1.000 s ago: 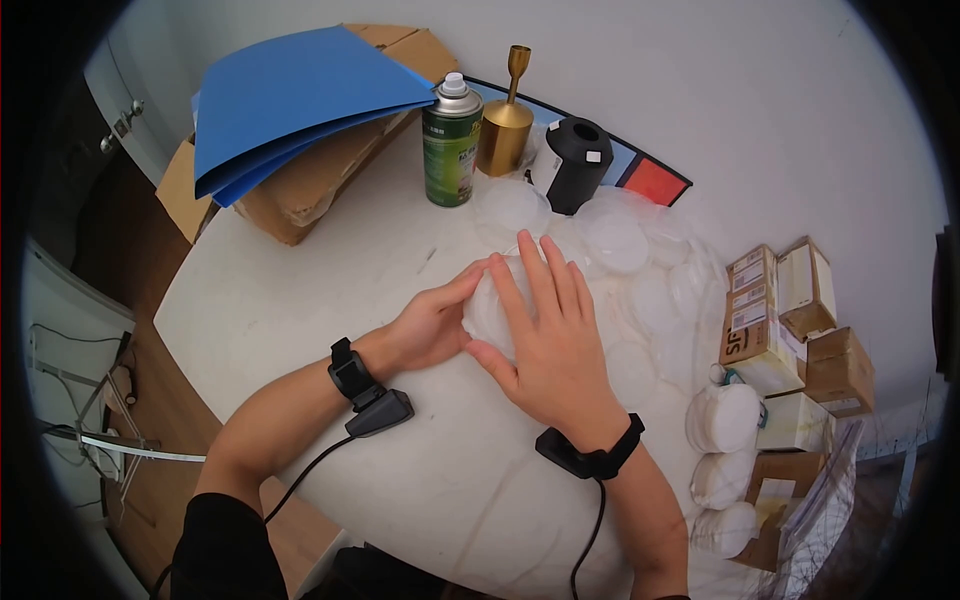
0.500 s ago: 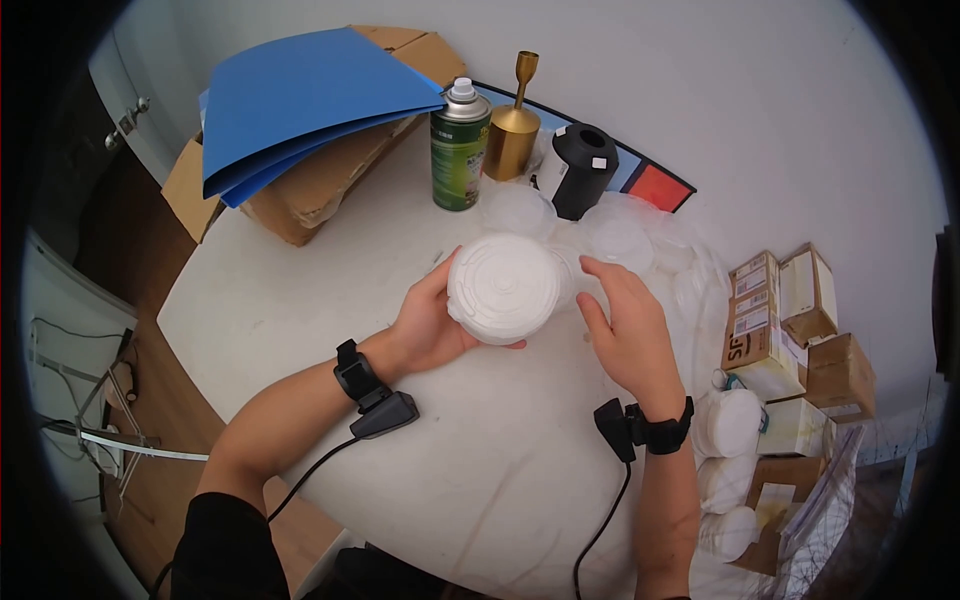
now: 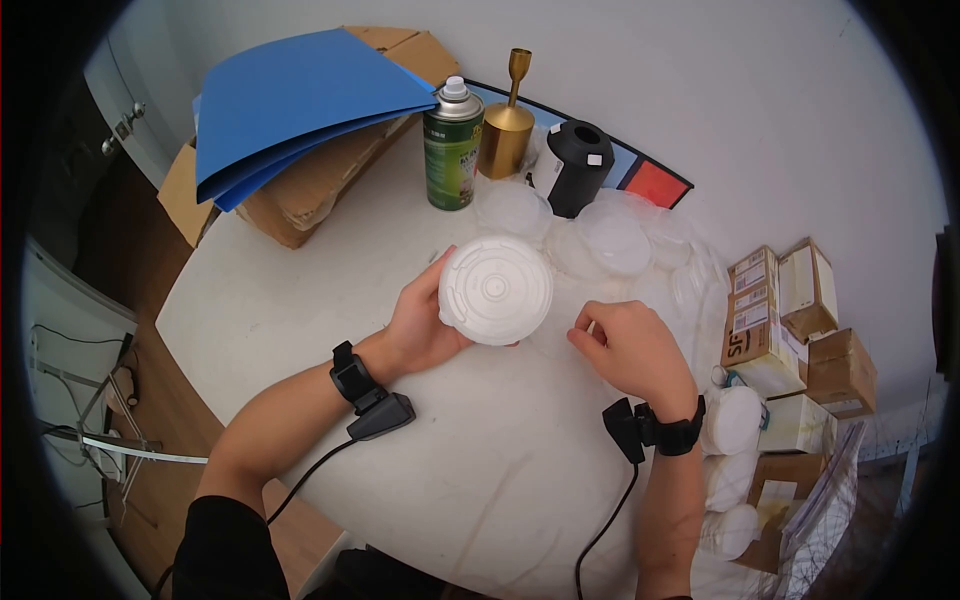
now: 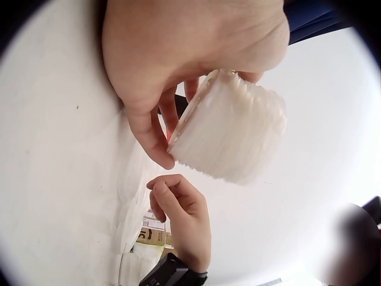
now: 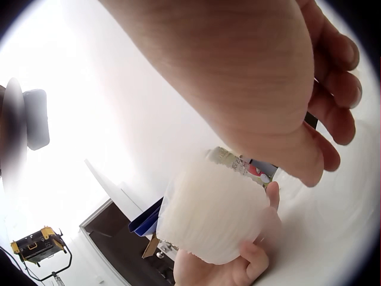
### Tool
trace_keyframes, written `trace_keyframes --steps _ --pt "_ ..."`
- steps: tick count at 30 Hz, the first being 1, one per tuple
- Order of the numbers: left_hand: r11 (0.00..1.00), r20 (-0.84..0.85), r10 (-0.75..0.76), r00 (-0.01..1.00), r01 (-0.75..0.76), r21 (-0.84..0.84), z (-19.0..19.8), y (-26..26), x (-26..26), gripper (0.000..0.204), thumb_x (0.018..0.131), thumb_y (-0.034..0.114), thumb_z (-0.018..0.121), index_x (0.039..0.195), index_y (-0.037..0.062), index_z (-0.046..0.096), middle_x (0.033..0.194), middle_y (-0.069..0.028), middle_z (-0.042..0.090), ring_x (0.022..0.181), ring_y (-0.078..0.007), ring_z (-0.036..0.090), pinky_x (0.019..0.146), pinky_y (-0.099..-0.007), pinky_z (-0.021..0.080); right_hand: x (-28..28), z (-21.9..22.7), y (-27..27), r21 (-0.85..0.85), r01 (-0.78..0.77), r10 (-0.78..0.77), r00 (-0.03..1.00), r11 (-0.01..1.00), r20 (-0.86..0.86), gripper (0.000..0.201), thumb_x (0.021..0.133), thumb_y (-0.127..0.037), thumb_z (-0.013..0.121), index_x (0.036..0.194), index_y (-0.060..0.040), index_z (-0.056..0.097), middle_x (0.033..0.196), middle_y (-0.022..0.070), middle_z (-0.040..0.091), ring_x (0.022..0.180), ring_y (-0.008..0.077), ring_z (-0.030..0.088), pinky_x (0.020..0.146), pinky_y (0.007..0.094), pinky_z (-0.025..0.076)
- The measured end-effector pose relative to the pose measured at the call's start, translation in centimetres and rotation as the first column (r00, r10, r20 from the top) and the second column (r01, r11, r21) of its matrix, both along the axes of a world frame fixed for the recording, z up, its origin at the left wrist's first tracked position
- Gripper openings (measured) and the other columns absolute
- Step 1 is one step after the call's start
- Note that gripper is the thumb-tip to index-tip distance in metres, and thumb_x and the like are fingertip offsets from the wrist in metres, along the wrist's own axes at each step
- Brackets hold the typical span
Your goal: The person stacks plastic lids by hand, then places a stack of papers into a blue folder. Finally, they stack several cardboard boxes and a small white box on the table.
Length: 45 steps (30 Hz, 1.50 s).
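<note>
My left hand [image 3: 425, 318] grips a stack of translucent white plastic lids [image 3: 496, 290] over the middle of the table. The ringed top of the stack faces up in the head view. From the side, in the left wrist view, the many thin edges of the stack [image 4: 235, 134] show, with fingers wrapped along one end. To the right of the stack and apart from it, my right hand [image 3: 640, 350] hovers with loosely curled fingers and holds nothing. Past the right palm [image 5: 250, 77], the right wrist view shows the left fingers and thumb around the stack.
Behind the hands stand a green spray can [image 3: 453, 150], a gold candlestick [image 3: 507, 135] and a black cylinder [image 3: 575, 170]. More bagged lids [image 3: 612, 240] lie behind and to the right. Blue folders [image 3: 310, 105] top a cardboard box [image 3: 330, 185]; small boxes [image 3: 752, 310] stand at right.
My right hand, earlier flat against the lid stack, has moved off to the right, and its fingers have curled. The left hand still holds the stack, now shown fully from above.
</note>
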State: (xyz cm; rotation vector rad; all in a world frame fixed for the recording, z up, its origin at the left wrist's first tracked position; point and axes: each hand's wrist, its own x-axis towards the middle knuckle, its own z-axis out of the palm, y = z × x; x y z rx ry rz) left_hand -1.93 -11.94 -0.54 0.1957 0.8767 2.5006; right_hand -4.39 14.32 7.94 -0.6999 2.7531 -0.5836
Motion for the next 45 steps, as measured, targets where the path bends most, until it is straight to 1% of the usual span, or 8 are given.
trace_keyframes --steps 3,6,9,15,24,30,33,45 --pt "0.998 0.053 0.057 0.997 -0.055 -0.031 0.5 0.5 0.1 0.065 0.110 0.052 0.021 0.155 0.0098 0.043 0.148 -0.0165 0.056 0.131 -0.0402 0.060 0.103 -0.0551 0.053 -0.3 -1.8 0.2 0.034 0.186 -0.161 0.916 0.982 -0.367 0.014 0.089 -0.015 0.072 0.089 -0.0013 0.069 0.089 0.0178 0.072 0.076 0.0411 0.069 0.069 0.0488 0.055" --pt "0.992 0.121 0.120 0.985 -0.113 -0.064 0.2 0.6 0.1 0.066 0.111 0.053 0.020 0.156 0.0109 0.041 0.153 -0.0138 0.052 0.135 -0.0382 0.056 0.109 -0.0574 0.048 -0.5 -2.8 0.5 0.090 0.232 -0.177 0.895 0.968 -0.410 0.016 0.090 -0.015 0.071 0.091 0.0003 0.067 0.088 0.0197 0.072 0.078 0.0417 0.070 0.070 0.0498 0.055" --pt "0.999 0.054 0.012 0.998 -0.014 0.030 -0.2 0.2 0.0 0.063 0.112 0.053 0.025 0.160 0.0131 0.037 0.161 -0.0060 0.044 0.147 -0.0252 0.043 0.124 -0.0470 0.033 -1.0 -3.7 0.9 0.043 0.162 -0.142 0.944 0.986 -0.298 0.016 0.090 -0.015 0.070 0.090 0.0006 0.066 0.088 0.0208 0.072 0.079 0.0428 0.070 0.070 0.0505 0.055" --pt "0.999 0.061 0.028 0.998 -0.030 0.021 -0.4 0.4 0.0 0.062 0.113 0.052 0.025 0.159 0.0121 0.037 0.161 -0.0063 0.044 0.147 -0.0255 0.044 0.124 -0.0471 0.032 -1.5 -4.6 0.9 0.087 0.182 -0.158 0.961 0.979 -0.227 0.017 0.092 -0.016 0.066 0.095 0.0007 0.066 0.089 0.0237 0.073 0.080 0.0459 0.069 0.072 0.0513 0.056" --pt "0.999 0.042 0.008 0.999 -0.010 0.037 -0.2 0.3 -0.1 0.062 0.113 0.052 0.023 0.159 0.0132 0.038 0.160 -0.0058 0.045 0.147 -0.0243 0.044 0.124 -0.0463 0.032 -1.9 -1.0 1.5 -0.539 0.301 -0.161 0.943 0.787 0.290 0.018 0.097 -0.010 0.064 0.104 0.0056 0.064 0.083 0.0070 0.071 0.069 0.0119 0.065 0.064 0.0271 0.050" --pt "0.998 0.060 0.003 0.998 -0.007 0.059 -0.6 0.1 -0.2 0.062 0.113 0.052 0.023 0.159 0.0133 0.039 0.160 -0.0061 0.045 0.146 -0.0242 0.045 0.124 -0.0463 0.033 -2.1 -0.5 2.3 -0.528 0.267 -0.162 0.958 0.806 0.238 0.023 0.097 -0.010 0.064 0.114 0.0062 0.065 0.086 0.0055 0.070 0.071 0.0108 0.062 0.067 0.0264 0.051" --pt "0.996 0.094 0.088 0.992 -0.089 0.002 -0.3 0.5 -0.2 0.062 0.110 0.045 0.024 0.155 0.0062 0.040 0.151 -0.0195 0.053 0.133 -0.0392 0.057 0.112 -0.0549 0.046 -1.9 0.0 2.1 -0.574 0.274 -0.168 0.958 0.772 0.232 0.023 0.097 -0.011 0.066 0.113 0.0057 0.066 0.087 0.0040 0.070 0.073 0.0100 0.062 0.069 0.0254 0.051" --pt "0.999 0.063 0.016 0.998 -0.013 -0.051 0.6 0.5 0.2 0.063 0.112 0.051 0.020 0.160 0.0119 0.035 0.158 -0.0131 0.047 0.139 -0.0366 0.052 0.112 -0.0627 0.045 -1.6 1.5 2.2 -0.629 0.391 -0.269 0.920 0.672 0.284 0.015 0.098 -0.014 0.069 0.095 -0.0005 0.064 0.097 0.0038 0.070 0.085 0.0079 0.061 0.078 0.0239 0.048"
